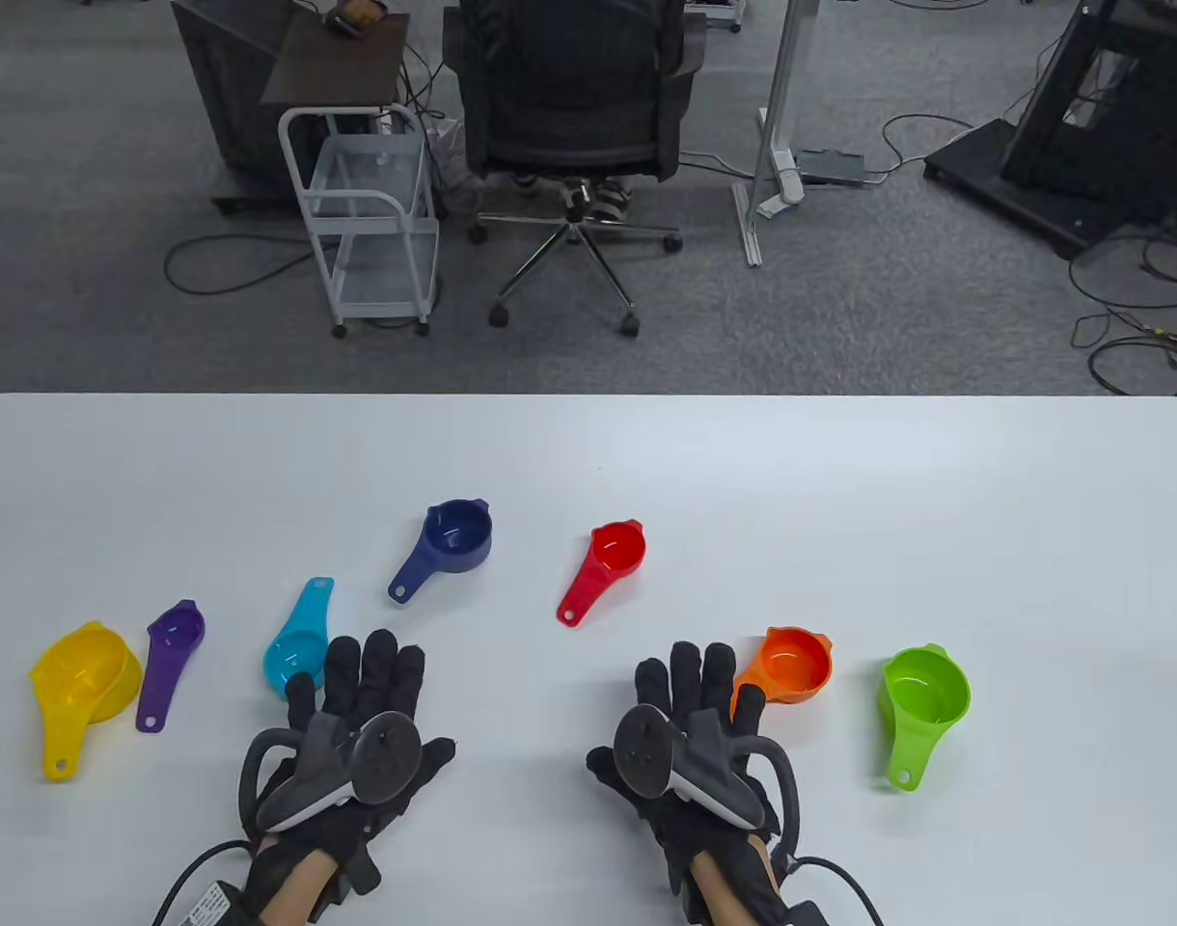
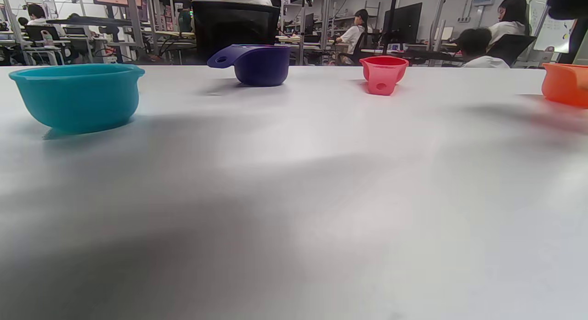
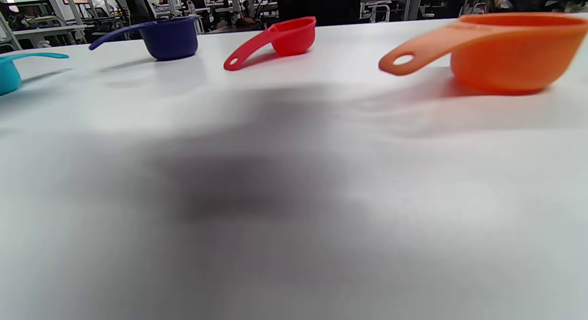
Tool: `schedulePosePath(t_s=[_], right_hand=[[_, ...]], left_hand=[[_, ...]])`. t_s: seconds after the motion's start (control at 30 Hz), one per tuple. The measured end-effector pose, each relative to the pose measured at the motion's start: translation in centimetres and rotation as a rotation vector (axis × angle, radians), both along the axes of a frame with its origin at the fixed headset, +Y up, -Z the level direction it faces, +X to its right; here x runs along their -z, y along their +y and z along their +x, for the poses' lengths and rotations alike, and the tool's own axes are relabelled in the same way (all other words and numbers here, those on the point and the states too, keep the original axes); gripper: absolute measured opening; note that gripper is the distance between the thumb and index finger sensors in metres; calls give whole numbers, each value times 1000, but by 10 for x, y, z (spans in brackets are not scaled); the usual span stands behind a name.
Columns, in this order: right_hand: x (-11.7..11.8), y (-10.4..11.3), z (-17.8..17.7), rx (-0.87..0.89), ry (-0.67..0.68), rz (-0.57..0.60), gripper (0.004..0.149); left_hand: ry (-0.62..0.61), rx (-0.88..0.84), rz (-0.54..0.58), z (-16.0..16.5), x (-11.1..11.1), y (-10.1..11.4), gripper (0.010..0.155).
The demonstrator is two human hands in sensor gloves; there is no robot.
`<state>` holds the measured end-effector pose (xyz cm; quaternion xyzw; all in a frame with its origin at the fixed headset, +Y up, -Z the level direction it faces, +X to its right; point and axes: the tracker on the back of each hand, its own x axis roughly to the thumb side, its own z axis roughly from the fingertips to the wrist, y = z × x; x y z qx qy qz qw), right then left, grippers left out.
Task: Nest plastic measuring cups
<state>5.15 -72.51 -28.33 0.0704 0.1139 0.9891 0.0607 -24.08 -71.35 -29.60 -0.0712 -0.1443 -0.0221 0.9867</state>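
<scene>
Several measuring cups lie apart on the white table (image 1: 839, 482): yellow (image 1: 82, 680), purple (image 1: 172, 646), teal (image 1: 299, 646), navy (image 1: 449, 542), red (image 1: 608, 564), orange (image 1: 791, 666) and green (image 1: 921, 699). My left hand (image 1: 357, 694) rests flat, fingers spread, just right of the teal cup and holds nothing. My right hand (image 1: 699, 699) rests flat, its fingers beside the orange cup's handle, holding nothing. The left wrist view shows the teal (image 2: 78, 97), navy (image 2: 257, 63), red (image 2: 383, 72) and orange (image 2: 567, 83) cups. The right wrist view shows the orange cup (image 3: 500, 49) close, red (image 3: 285, 37) and navy (image 3: 165, 35) farther.
Beyond the table's far edge stand an office chair (image 1: 574, 96) and a white wire cart (image 1: 371, 217) on grey carpet. Bare table surface lies behind the cups and at the right.
</scene>
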Motion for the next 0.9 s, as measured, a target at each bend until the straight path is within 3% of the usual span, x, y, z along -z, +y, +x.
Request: schedulePosePath(t_s=[0.53, 0.67, 0.77, 0.9], right_hand=[[-1, 1, -1, 13, 8, -5, 96], [-1, 1, -1, 9, 9, -10, 96], [-2, 2, 0, 17, 7, -9, 96], [-2, 3, 1, 29, 4, -8, 95]], left_hand=[[26, 17, -26, -3, 3, -3, 90], [41, 15, 12, -7, 5, 8, 91], [105, 2, 147, -32, 10, 37, 92], [318, -95, 250, -99, 26, 62, 89]])
